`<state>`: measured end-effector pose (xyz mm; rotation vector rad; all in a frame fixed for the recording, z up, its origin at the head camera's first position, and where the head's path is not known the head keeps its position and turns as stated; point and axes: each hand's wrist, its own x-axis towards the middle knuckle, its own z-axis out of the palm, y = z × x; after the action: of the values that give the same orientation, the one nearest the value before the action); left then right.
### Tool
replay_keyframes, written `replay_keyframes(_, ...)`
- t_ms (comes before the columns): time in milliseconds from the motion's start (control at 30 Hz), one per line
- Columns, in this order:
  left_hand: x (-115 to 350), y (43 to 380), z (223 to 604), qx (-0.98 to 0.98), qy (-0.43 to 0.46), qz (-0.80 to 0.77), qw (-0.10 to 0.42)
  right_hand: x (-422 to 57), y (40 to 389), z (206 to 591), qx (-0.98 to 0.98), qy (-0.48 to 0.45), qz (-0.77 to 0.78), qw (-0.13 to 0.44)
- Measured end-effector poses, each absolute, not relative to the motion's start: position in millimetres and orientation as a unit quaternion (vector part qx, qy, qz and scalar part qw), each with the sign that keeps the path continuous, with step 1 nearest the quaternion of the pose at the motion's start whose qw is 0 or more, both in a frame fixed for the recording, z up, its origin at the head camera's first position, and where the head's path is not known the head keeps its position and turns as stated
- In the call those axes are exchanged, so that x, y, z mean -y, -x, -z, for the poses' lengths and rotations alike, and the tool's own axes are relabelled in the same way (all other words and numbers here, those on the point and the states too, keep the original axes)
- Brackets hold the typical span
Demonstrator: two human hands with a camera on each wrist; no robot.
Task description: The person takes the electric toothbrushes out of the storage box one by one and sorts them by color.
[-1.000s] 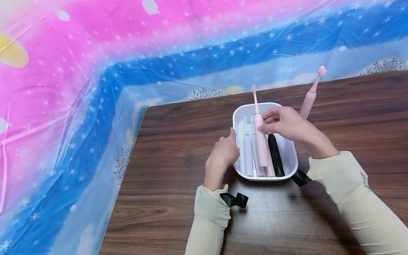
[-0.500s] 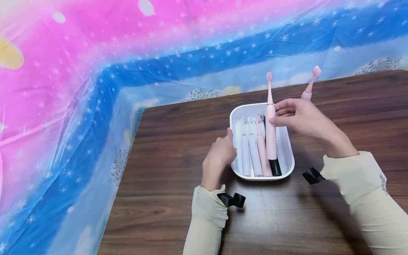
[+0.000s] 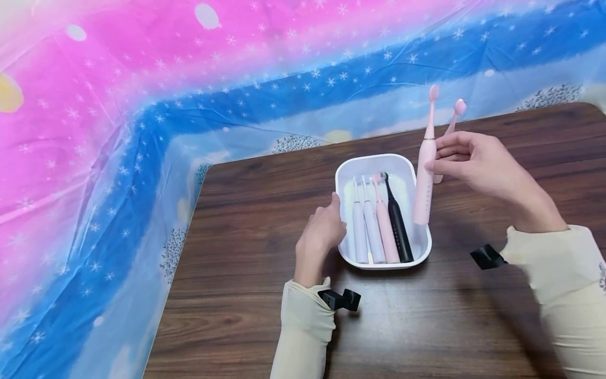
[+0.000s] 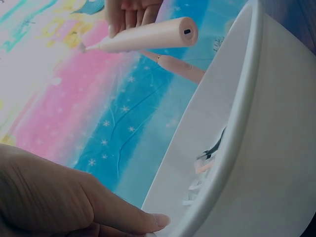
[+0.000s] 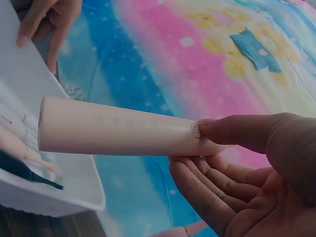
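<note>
My right hand (image 3: 487,160) pinches a pink electric toothbrush (image 3: 425,181) by the upper handle, between thumb and fingers. The brush is held head up, above the right rim of a white plastic box (image 3: 423,247). At the box's left rim, my left hand (image 3: 322,229) grips the wall; its thumb shows at the rim in the left wrist view. Inside the box lie two pale lilac toothbrushes, a left one (image 3: 360,231) and a right one (image 3: 374,231), then a pink toothbrush (image 3: 387,231) and a black toothbrush (image 3: 400,226), side by side.
Behind my right hand another pink toothbrush (image 3: 459,108) stands on the brown wooden table (image 3: 246,252), its handle mostly hidden. A pink and blue patterned cloth (image 3: 265,95) hangs behind and left of the table.
My right hand has carried the pink toothbrush rightward and up, from over the box's middle to its right rim. The black toothbrush is now uncovered. The left hand keeps its place on the box.
</note>
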<state>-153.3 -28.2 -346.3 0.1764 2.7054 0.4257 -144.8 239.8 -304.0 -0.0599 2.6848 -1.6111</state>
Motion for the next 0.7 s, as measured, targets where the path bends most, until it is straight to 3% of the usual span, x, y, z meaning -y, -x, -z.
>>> replay_keyframes(700,29.7,152.0,344.9,-0.964,-0.067,-0.163,0.198,-278.1,136.9,309.7,-0.874,-0.027,0.485,-0.018)
